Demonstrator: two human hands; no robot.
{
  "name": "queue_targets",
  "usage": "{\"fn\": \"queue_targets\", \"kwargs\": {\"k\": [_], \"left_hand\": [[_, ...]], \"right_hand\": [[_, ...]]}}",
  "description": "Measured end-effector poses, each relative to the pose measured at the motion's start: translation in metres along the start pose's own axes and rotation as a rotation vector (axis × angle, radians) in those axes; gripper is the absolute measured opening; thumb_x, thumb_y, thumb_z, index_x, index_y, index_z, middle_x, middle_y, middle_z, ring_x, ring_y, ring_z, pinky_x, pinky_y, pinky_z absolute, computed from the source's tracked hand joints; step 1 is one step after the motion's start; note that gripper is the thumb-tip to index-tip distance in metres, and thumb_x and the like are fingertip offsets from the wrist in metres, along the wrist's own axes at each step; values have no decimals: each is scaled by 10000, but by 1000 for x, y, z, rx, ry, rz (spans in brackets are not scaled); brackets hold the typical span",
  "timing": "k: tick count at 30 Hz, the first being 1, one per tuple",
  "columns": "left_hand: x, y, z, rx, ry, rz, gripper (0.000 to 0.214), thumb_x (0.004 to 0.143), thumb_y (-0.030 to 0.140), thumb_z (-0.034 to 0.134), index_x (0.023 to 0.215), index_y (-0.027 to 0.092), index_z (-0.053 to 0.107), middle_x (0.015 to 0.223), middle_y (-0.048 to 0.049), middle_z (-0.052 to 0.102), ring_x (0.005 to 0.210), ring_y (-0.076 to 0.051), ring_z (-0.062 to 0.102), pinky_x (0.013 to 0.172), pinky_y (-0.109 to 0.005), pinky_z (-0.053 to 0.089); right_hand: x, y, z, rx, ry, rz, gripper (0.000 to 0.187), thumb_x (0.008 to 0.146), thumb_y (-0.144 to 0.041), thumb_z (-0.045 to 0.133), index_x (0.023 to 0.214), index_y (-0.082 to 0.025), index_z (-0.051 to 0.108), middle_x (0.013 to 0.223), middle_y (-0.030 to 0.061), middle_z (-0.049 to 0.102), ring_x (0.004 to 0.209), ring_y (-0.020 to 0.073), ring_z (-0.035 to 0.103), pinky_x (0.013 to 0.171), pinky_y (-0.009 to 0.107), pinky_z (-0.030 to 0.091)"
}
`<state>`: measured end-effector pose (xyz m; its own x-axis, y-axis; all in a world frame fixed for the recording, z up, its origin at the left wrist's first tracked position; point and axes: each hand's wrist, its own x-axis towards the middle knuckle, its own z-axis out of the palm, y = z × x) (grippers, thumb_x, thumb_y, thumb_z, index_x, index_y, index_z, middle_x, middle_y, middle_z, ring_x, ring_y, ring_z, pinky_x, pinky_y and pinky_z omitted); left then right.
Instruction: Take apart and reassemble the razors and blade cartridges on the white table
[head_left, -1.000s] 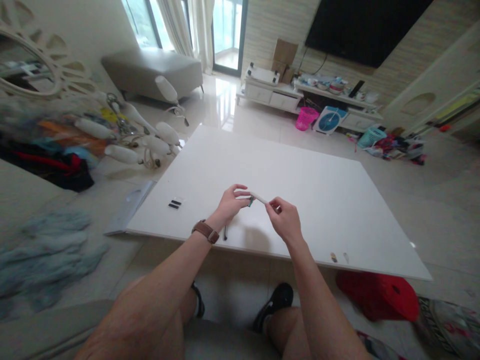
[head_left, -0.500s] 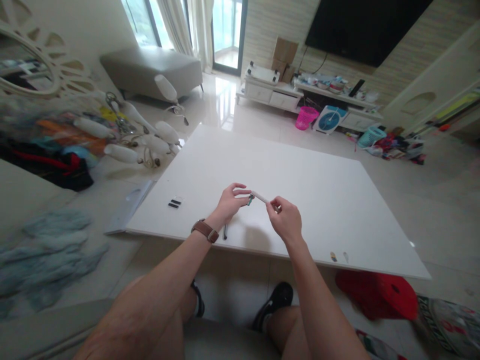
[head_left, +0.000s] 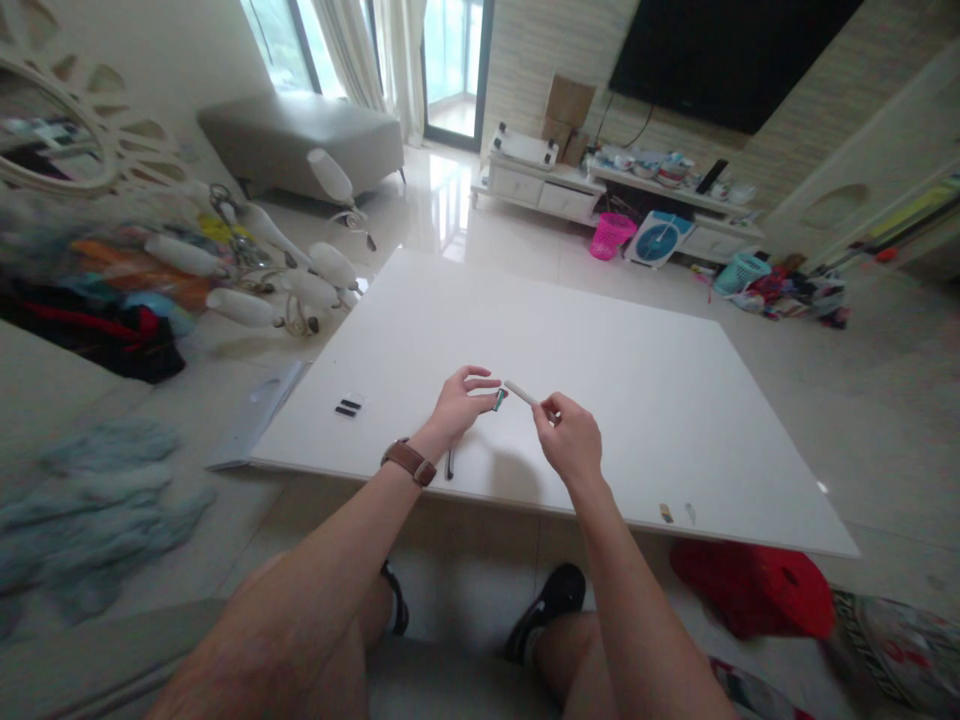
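Note:
Over the near part of a low white table, my right hand pinches a thin white stick-like tube, which points up and left. My left hand, with a brown watch at the wrist, pinches a small green piece just off the tube's free end. The two pieces are close but a small gap shows between them. A thin dark pen-like stick lies on the table under my left wrist.
Two small black strips lie on the table's left part. Two tiny bits sit near its front edge. A grey folder lies beside the left edge, a red stool at my right knee, a fallen chandelier on the floor.
The green piece in my left hand has come away from the tube's end by a small gap. Both hands stay almost in place.

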<state>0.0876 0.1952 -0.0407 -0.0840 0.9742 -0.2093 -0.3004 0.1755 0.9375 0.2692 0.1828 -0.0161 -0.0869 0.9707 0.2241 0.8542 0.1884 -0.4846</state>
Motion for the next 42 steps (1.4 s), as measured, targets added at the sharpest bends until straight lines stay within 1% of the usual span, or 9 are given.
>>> {"fn": "queue_targets", "kwargs": {"k": [5,10,14,18,22,26,30,34,42], "left_hand": [[1,-1,0,-1,8,6,433,639,83,763,1011,156,553,1101,-152,704,857,-190,704,815,-358,520],[1,-1,0,-37,-6,-6,428,660,115,772,1014,157,537,1112,-158,696,896,-209,715,821,-363,524],[1,-1,0,-9,4,4,436,638,90,776,1002,162,548,1105,-152,702,878,-203,711,807,-356,523],[1,-1,0,-27,-6,-2,432,651,101,774,1011,162,543,1111,-161,697,877,-208,714,798,-355,520],[1,-2,-1,-4,-1,4,450,630,73,773,1011,160,551,1096,-153,701,860,-202,710,808,-364,522],[1,-1,0,-31,-6,-10,433,659,87,763,1019,160,533,1093,-154,698,883,-214,718,815,-369,524],[0,1,0,-2,0,-2,432,647,69,760,1006,158,538,1096,-152,699,879,-206,715,815,-360,524],[-1,2,0,-30,-11,-15,434,661,102,771,1017,162,528,1111,-156,693,885,-210,719,819,-367,524],[-2,3,1,-51,5,-26,424,661,69,742,1014,160,524,1106,-155,696,889,-213,719,797,-351,524]], "right_hand": [[1,4,0,55,-69,-37,215,885,-373,567,738,-221,601,739,3,688,625,147,570,605,254,334],[3,6,-2,46,27,3,222,896,-379,544,761,-216,613,777,24,696,663,160,586,600,257,333],[2,4,-1,78,-79,-53,226,888,-377,559,734,-220,609,736,11,685,621,152,571,603,257,343],[3,4,-1,42,19,-23,221,903,-363,539,747,-219,602,784,21,697,661,160,584,616,261,348],[2,4,0,84,-78,-56,219,890,-370,564,735,-221,610,752,7,691,641,152,584,617,254,361],[2,4,-1,28,41,-6,215,902,-373,548,759,-224,609,795,8,701,668,155,592,614,256,351],[2,4,-1,71,-78,-57,217,886,-375,569,741,-223,625,740,6,688,630,148,583,609,254,362],[2,3,-2,23,45,-7,223,904,-370,537,765,-220,628,794,22,701,670,159,596,613,260,357],[3,6,-5,39,53,3,222,896,-375,545,761,-219,626,794,26,703,666,161,592,620,261,361]]}}
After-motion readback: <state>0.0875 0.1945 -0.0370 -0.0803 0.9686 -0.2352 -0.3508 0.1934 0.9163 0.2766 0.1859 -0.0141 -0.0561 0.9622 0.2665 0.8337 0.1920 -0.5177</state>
